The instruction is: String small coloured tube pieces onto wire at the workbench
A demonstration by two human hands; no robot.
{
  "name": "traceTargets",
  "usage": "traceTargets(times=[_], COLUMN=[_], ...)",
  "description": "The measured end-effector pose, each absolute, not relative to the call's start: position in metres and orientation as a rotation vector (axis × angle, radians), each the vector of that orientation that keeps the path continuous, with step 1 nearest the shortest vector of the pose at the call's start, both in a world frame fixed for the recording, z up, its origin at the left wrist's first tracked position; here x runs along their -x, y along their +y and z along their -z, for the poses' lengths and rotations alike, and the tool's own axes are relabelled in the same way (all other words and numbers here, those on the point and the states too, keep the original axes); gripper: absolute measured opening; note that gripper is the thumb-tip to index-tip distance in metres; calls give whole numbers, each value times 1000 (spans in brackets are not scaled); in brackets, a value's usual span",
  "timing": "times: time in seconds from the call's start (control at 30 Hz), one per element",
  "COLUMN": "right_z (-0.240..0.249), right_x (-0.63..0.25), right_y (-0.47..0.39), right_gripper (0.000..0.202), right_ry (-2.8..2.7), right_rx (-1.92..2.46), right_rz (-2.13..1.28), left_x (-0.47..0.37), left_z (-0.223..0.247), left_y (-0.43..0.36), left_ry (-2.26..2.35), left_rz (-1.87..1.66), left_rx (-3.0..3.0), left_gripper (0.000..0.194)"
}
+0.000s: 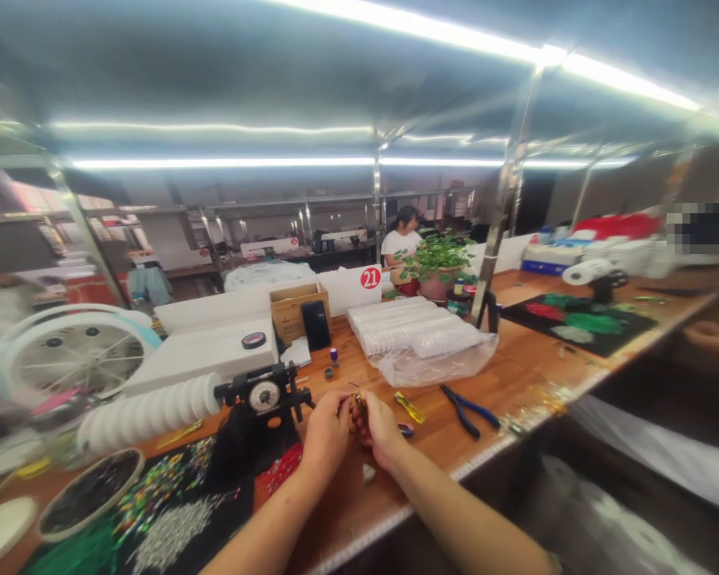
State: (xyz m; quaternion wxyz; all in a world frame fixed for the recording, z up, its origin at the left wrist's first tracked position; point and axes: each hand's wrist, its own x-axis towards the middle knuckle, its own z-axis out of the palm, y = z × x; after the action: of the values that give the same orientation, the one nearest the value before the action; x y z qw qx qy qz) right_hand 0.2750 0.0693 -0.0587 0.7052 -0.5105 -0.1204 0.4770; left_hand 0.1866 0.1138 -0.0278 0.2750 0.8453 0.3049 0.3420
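Observation:
My left hand (pixel 329 431) and my right hand (pixel 380 431) meet over the wooden bench, fingers closed. Between them is a small reddish-brown and gold piece (pixel 359 415), gripped in my right hand; its kind is too small to make out. The left fingertips are pinched at its near side, and what they hold is hidden. To the right lie a yellow-handled tool (pixel 410 407) and blue-handled pliers (pixel 470 411). A small whitish lump (pixel 368 473) rests below my right hand. Red beads (pixel 283 467) lie beside my left wrist.
At left stands a black machine (pixel 257 407) with a ridged white roll (pixel 149 414). Coloured beads (pixel 161 487), silver pieces (pixel 173 527) and a round tray (pixel 89 491) are nearer. Plastic-wrapped white rolls (pixel 419 331) lie behind my hands. A person (pixel 401 239) sits beyond the divider.

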Motion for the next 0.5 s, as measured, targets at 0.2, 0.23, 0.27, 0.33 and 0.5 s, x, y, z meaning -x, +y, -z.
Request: traceTargets(times=[0.2,0.23,0.27,0.33,0.5], right_z=[54,54,53,52,54], right_x=[-274,-274,-274,-274,-274], right_y=[68,68,67,67,68], right_gripper=[34,34,34,34,34], right_ry=[-242,-240,-237,-234,-232], right_rx=[1155,1156,1158,1162,1175], right_rz=[-1054,-1054,-1055,-1059,-1051], left_x=[-187,-187,-187,-187,-186], left_z=[33,33,33,33,31], left_y=[118,118,119,119,117], left_ry=[821,819,816,811,808], left_rz=[-903,-900,-898,-898,-916], left_rx=[-2286,-2287,-2288,-2291,-2287], left_gripper=[24,24,24,23,23])
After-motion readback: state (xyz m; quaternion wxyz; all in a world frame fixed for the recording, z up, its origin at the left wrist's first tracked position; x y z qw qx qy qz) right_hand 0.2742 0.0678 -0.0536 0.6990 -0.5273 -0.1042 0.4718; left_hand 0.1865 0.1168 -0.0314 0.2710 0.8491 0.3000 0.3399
